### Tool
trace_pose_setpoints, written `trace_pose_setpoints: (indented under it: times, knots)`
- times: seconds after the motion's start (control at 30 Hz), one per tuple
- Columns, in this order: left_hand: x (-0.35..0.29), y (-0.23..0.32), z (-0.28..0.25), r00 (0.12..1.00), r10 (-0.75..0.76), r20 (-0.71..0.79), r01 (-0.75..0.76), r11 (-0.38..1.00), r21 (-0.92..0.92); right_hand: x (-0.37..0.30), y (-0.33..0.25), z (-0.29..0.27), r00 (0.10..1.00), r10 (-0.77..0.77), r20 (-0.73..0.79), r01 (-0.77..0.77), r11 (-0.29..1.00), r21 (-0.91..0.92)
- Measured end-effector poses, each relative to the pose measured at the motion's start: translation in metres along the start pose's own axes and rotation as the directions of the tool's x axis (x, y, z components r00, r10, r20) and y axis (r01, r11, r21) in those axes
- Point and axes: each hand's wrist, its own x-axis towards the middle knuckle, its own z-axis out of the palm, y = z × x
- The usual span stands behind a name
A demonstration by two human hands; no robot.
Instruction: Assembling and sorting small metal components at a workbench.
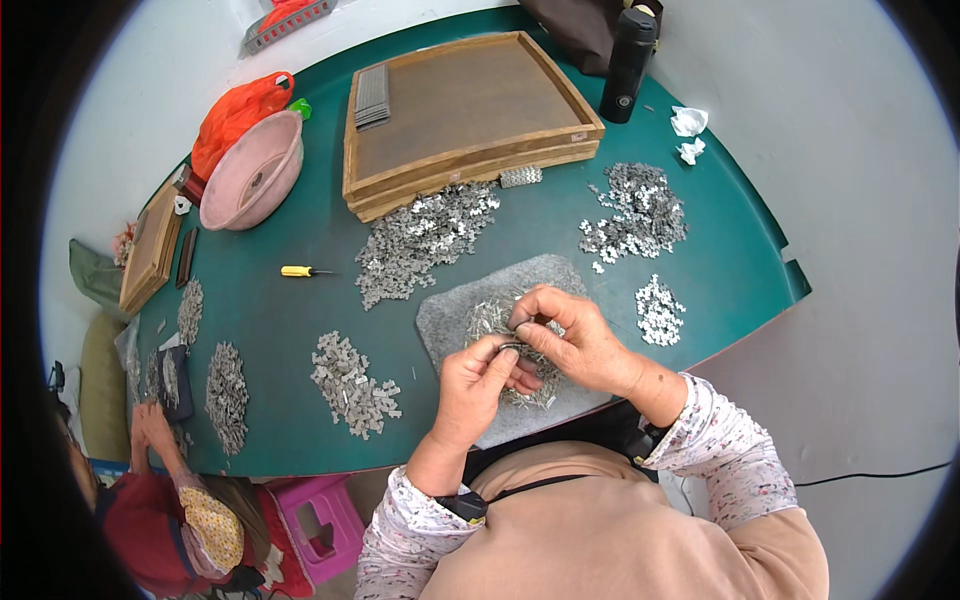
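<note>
My left hand (474,384) pinches a small dark metal piece (511,346) between thumb and forefinger. Close above it, my right hand (585,345) has its thumb and forefinger pressed together; whatever is between them is too small to make out. Both hands are over a pile of thin silvery pins (487,318) on a grey felt mat (556,272). The hands cover part of the pile. Small grey metal pieces (355,385) lie heaped left of the mat, and shiny small metal pieces (660,312) lie to its right.
Beyond the mat lie a large heap of metal pieces (425,240) and a wooden tray (460,100). A yellow-handled screwdriver (298,271), pink basin (256,180) and black bottle (630,65) stand or lie around the green table (300,320). At left are a co-worker's hands (152,430).
</note>
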Motion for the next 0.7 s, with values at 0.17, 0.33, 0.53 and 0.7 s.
trace_pose_setpoints:
  times: [0.17, 0.33, 0.53, 0.7]
  knots:
    - [-0.0014, 0.0004, 0.0007, 1.0, 0.012, 0.01, -0.012, 1.0, 0.021, -0.0037, -0.002, 0.0071, 0.999, 0.024, 0.025, -0.026, 0.997, 0.075]
    - [-0.0024, 0.0001, 0.0009, 1.0, 0.022, 0.012, -0.022, 0.999, 0.029, -0.0064, -0.0016, 0.0071, 0.994, 0.093, 0.056, -0.097, 0.993, 0.067]
    - [-0.0013, -0.0023, 0.0013, 1.0, 0.021, 0.023, -0.021, 1.0, 0.006, -0.0067, 0.0003, 0.0064, 1.0, -0.002, 0.031, 0.003, 1.0, -0.028]
    - [-0.0021, -0.0053, 0.0014, 1.0, 0.024, -0.02, -0.022, 0.996, 0.09, -0.0036, -0.0056, 0.0077, 0.992, -0.117, 0.056, 0.125, 0.975, -0.182]
